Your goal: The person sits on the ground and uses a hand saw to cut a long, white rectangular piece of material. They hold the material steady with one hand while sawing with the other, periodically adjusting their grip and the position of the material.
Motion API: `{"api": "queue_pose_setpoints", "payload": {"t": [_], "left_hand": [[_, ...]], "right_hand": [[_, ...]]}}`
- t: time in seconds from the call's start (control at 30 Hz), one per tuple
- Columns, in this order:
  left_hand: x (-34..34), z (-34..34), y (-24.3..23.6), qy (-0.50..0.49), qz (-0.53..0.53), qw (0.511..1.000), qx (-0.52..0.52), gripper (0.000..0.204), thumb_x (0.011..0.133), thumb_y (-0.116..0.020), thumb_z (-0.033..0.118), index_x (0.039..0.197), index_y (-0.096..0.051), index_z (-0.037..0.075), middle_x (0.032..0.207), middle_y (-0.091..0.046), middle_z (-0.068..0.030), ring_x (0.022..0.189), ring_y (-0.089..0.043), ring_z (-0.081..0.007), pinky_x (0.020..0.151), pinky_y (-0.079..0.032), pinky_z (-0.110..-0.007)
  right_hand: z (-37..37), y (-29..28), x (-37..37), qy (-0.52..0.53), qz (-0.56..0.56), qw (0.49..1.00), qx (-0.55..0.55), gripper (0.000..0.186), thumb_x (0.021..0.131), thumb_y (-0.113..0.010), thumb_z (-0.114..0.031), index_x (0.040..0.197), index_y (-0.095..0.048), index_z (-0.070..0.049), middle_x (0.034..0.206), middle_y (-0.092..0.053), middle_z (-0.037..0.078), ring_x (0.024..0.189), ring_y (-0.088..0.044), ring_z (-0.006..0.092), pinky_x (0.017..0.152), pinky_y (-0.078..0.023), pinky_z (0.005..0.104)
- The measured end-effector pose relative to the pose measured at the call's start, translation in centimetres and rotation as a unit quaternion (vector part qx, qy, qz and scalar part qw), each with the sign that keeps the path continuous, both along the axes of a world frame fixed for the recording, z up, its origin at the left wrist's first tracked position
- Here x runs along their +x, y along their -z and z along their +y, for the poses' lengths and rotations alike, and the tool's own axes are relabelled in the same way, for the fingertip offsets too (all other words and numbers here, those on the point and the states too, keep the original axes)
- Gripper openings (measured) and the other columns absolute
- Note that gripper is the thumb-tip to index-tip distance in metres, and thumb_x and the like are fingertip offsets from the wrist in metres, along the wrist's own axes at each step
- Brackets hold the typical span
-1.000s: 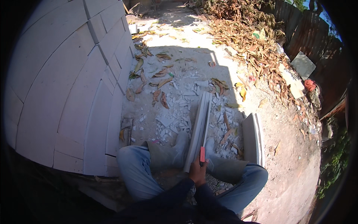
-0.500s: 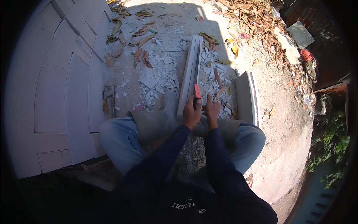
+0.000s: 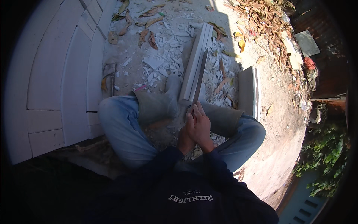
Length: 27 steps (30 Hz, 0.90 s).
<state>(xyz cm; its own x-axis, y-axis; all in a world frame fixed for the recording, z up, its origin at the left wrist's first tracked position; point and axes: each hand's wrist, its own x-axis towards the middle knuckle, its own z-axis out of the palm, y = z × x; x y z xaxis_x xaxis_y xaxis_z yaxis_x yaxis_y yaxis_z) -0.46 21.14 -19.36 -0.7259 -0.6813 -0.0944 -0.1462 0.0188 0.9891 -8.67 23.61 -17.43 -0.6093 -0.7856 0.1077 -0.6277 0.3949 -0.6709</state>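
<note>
A long pale grooved block [image 3: 194, 74] lies lengthwise before me between my boots, its near end close to my hands. Along its right side runs a long, narrow dark blade [image 3: 201, 76], tapering toward its far tip. My left hand [image 3: 185, 139] is closed around the near end of this bladed tool; the handle is hidden. Over it lies my right hand [image 3: 201, 127], wrapped against the left with its fingers toward the blade's base. No red part of the tool shows now.
Pale slabs [image 3: 48, 82] are stacked at my left. Another grey slab [image 3: 248, 91] stands right of my right boot [image 3: 220, 118]. White chips [image 3: 158, 61] litter the ground around the block. Dry leaves [image 3: 261, 18] gather at the far right, green plants [image 3: 324, 149] nearer.
Both hands have drawn nearer to my body and come together. The red-and-black part in my left hand is now out of sight, and the long blade shows beside the block.
</note>
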Motion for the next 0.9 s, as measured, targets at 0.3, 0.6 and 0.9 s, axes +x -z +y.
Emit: {"api": "queue_pose_setpoints", "payload": {"t": [0.3, 0.6, 0.9], "left_hand": [[-3.9, -4.1, -0.6, -0.023, -0.011, 0.993, -0.116, 0.040, 0.089, -0.069, 0.023, 0.120, -0.057, 0.002, 0.105, -0.069, -0.0246, 0.104, -0.065, -0.0426, 0.084, -0.052, -0.050], [4.5, 3.8, 1.5, -0.033, -0.033, 0.992, -0.118, 0.062, 0.092, -0.068, 0.024, 0.143, -0.040, 0.001, 0.113, -0.069, -0.0254, 0.106, -0.067, -0.0420, 0.087, -0.054, -0.047], [-6.3, -3.9, 4.2, -0.058, -0.055, 0.986, -0.143, 0.052, 0.089, -0.072, 0.029, 0.130, -0.052, 0.004, 0.108, -0.070, -0.0226, 0.103, -0.068, -0.0408, 0.083, -0.054, -0.047]], "right_hand": [[-5.1, -2.7, -5.3, -0.016, -0.029, 0.999, 0.020, 0.037, 0.089, -0.057, -0.013, 0.114, -0.068, 0.011, 0.128, -0.061, 0.035, 0.123, -0.059, 0.0453, 0.107, -0.046, 0.0436], [5.2, 0.3, 4.7, -0.032, -0.005, 0.999, -0.041, 0.040, 0.082, -0.059, -0.008, 0.117, -0.067, 0.009, 0.129, -0.060, 0.035, 0.102, -0.067, 0.0476, 0.093, -0.054, 0.0489], [-4.0, 1.8, -6.8, -0.020, 0.012, 1.000, -0.009, 0.039, 0.084, -0.058, -0.017, 0.112, -0.070, 0.007, 0.129, -0.062, 0.031, 0.105, -0.067, 0.0440, 0.098, -0.052, 0.0477]]}}
